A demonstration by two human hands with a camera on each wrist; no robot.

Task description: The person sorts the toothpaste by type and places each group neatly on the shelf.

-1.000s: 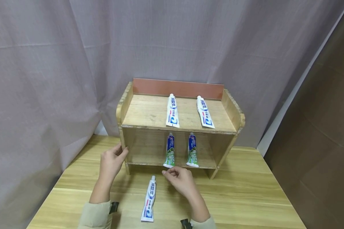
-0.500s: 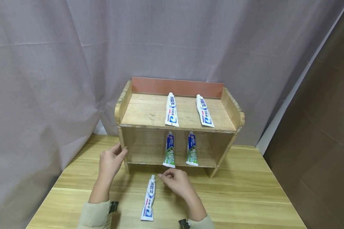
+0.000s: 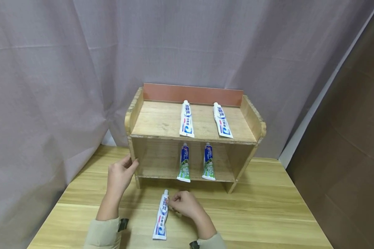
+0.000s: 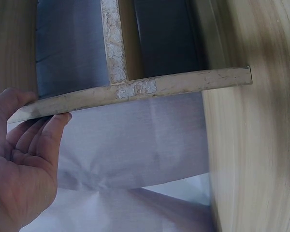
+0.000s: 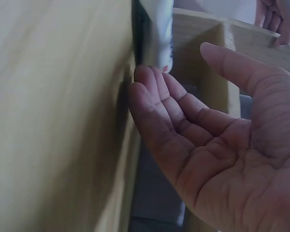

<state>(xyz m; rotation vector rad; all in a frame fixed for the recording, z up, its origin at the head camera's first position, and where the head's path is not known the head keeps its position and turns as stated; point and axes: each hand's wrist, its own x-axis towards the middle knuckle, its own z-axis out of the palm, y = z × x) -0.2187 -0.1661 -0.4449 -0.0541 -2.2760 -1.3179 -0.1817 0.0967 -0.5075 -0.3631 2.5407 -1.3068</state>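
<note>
My left hand [image 3: 119, 174] grips the left side panel of a small two-tier wooden shelf [image 3: 156, 119]. In the left wrist view its thumb and fingers [image 4: 52, 135] lie on opposite faces of that panel. On the table in front, a white and blue toothpaste tube [image 3: 162, 216] lies flat, cap toward the shelf. Right beside its cap end is my right hand [image 3: 185, 205], fingers loosely bent. The right wrist view shows the thumb well apart from the fingers [image 5: 159, 116] and nothing between them; part of a pale tube [image 5: 159, 36] appears beyond the fingertips.
Two white toothpaste tubes, one left [image 3: 187, 119] and one right [image 3: 222, 121], lie on the upper tier. Two blue and green tubes, left [image 3: 184, 164] and right [image 3: 208, 162], lie on the lower tier. A grey curtain [image 3: 187, 41] hangs behind the wooden table [image 3: 268, 214].
My right hand has moved left and toward me, from below the blue and green tubes to the white tube on the table. The left hand stays on the panel.
</note>
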